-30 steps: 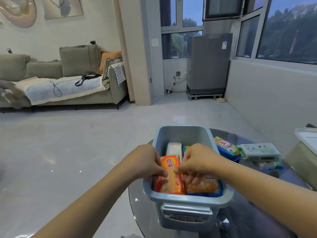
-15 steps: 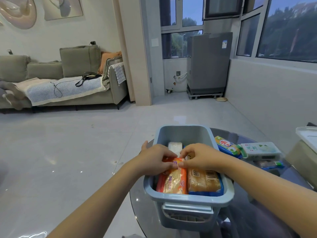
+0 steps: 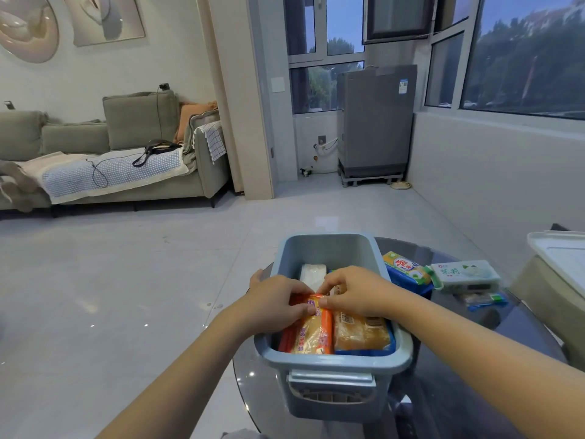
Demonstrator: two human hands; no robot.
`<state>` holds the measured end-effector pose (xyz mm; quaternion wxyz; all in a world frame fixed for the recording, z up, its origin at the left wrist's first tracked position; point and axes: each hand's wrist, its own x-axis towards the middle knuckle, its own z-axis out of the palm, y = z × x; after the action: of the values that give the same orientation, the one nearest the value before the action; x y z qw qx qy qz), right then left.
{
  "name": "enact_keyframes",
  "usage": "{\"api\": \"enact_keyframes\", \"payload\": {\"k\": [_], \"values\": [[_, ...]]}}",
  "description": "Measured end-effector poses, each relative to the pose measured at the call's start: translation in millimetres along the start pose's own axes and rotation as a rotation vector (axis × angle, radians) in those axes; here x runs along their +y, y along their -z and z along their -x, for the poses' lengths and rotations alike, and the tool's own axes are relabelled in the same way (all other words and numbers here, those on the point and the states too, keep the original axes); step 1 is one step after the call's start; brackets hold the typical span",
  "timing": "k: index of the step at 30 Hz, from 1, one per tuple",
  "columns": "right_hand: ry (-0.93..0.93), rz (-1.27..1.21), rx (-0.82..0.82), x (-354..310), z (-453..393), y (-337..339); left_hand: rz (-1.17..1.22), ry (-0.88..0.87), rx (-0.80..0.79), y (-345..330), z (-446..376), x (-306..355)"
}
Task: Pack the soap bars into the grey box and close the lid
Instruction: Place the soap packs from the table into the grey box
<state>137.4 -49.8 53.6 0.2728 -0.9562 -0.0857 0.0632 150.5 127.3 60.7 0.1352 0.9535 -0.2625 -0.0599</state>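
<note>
Pinching orange soap bar point(image 3: 313, 335) in grey box point(image 3: 332, 362), both hands.

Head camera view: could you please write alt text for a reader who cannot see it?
Two hands, left hand and right hand, pinch the far end of an orange soap pack lying inside an open grey box on a glass table. More soap bars lie in the box, and three soap packs wait on the table to its right.
</note>
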Motion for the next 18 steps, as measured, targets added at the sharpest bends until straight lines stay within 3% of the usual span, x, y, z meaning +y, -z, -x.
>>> {"api": "enact_keyframes", "payload": {"k": [4, 10, 18], "values": [[0.033, -0.050, 0.062, -2, 8, 2, 0.025, 0.010, 0.119, -1, 7, 12], [0.104, -0.269, 0.403, 12, 54, 18, 0.351, -0.144, 0.352, -2, 21, 51], [-0.006, -0.476, 0.687, 77, 128, 31, 0.761, -0.295, 0.360, -33, 25, 139]]}}
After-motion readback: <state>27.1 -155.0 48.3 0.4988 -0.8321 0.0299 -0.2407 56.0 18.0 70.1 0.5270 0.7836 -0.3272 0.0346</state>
